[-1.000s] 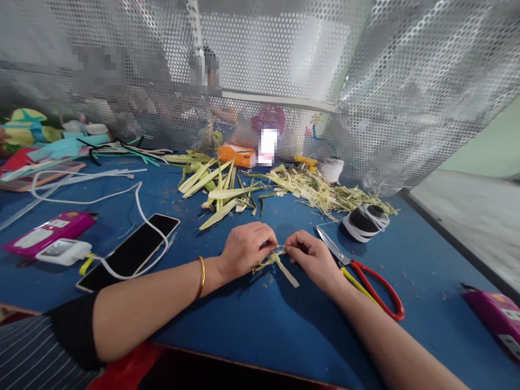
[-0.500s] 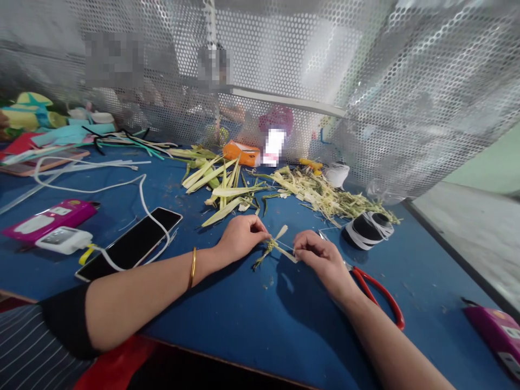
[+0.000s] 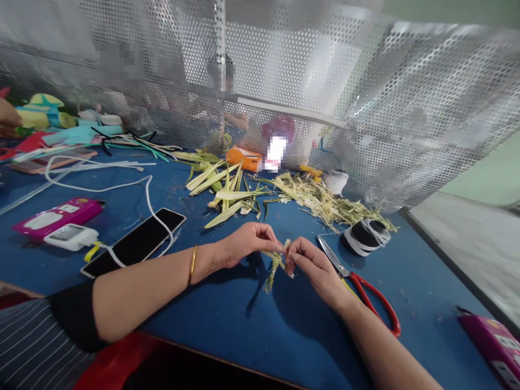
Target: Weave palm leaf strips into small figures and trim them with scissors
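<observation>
My left hand (image 3: 247, 244) and my right hand (image 3: 312, 265) meet above the blue table (image 3: 244, 325), both pinching a small woven piece of green-yellow leaf strips (image 3: 275, 264). The piece hangs down between my fingertips, its frayed end pointing at the table. A gold bangle sits on my left wrist. Red-handled scissors (image 3: 365, 295) lie just right of my right hand, blades partly under it.
A pile of leaf strips (image 3: 227, 189) and shredded scraps (image 3: 329, 203) lies behind my hands. A black-and-white tape roll (image 3: 364, 234) is at right. A dark phone (image 3: 136, 241) with white cable, a pink box (image 3: 57, 216) and a white device (image 3: 71, 236) sit left. Perforated metal screen (image 3: 284, 70) behind.
My hands have come closer together and lifted a little off the table. The woven piece has turned from lying sideways to hanging downward between my fingers.
</observation>
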The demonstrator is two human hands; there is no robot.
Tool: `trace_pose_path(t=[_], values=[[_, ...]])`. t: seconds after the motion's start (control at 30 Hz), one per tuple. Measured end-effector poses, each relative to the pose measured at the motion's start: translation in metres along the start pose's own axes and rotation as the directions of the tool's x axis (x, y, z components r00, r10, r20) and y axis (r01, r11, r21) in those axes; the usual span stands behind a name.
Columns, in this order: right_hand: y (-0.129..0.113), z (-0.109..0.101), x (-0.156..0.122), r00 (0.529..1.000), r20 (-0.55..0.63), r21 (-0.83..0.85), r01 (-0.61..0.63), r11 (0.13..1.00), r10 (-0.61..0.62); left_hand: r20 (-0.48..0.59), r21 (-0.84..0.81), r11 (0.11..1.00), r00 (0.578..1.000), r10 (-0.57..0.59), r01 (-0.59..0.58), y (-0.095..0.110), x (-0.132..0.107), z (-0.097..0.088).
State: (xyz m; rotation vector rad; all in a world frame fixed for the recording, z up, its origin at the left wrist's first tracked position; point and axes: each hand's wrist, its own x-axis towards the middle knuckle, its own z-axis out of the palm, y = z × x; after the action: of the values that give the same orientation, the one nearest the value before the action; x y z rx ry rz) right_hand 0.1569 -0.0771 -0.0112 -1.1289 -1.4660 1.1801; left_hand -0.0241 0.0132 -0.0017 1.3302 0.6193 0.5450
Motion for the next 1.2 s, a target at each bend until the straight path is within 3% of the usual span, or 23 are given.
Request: trace_pose_path(t=[0.1,0.23,0.47,0.53,0.67,0.77,0.87,1.07,1.2], values=[[0.002,0.0,0.0,1.0,0.011,-0.091,0.006,0.996,-0.005,0.077,0.034,0.999,0.996,-0.039,0.036,0.0,-0.002,0.001],[0.004,0.002,0.0,1.0,0.0,-0.189,0.016,0.982,-0.016,0.043,0.135,0.991,0.999,-0.027,0.021,-0.001,-0.002,0.002],[0.009,0.007,0.001,0.997,-0.039,-0.074,-0.076,0.994,0.073,0.024,0.26,0.965,0.999,-0.034,0.026,-0.011,0.002,-0.002],[0.011,0.007,0.002,0.994,-0.044,-0.027,-0.097,0.995,0.096,0.013,0.289,0.957,1.0,0.027,-0.029,-0.011,0.002,-0.002],[0.008,0.008,0.004,0.992,-0.045,0.02,-0.119,0.993,0.12,-0.087,0.414,0.885,0.959,0.271,-0.213,-0.004,-0.001,0.003],[0.003,0.012,0.003,0.991,-0.024,0.055,-0.129,0.99,0.131,-0.127,0.489,0.835,0.926,0.355,-0.253,0.001,-0.001,0.007],[-0.001,0.014,0.002,0.99,-0.04,0.094,-0.13,0.987,0.134,-0.19,0.498,0.84,0.918,0.348,-0.215,0.002,0.001,0.012],[-0.004,0.01,0.001,0.987,-0.093,0.112,-0.122,0.986,0.132,-0.311,0.364,0.916,0.904,0.292,-0.17,0.005,0.007,0.025],[-0.004,0.006,0.001,0.979,-0.151,0.119,-0.118,0.986,0.136,-0.482,0.26,0.953,0.834,0.268,-0.156,0.01,0.006,0.025]])
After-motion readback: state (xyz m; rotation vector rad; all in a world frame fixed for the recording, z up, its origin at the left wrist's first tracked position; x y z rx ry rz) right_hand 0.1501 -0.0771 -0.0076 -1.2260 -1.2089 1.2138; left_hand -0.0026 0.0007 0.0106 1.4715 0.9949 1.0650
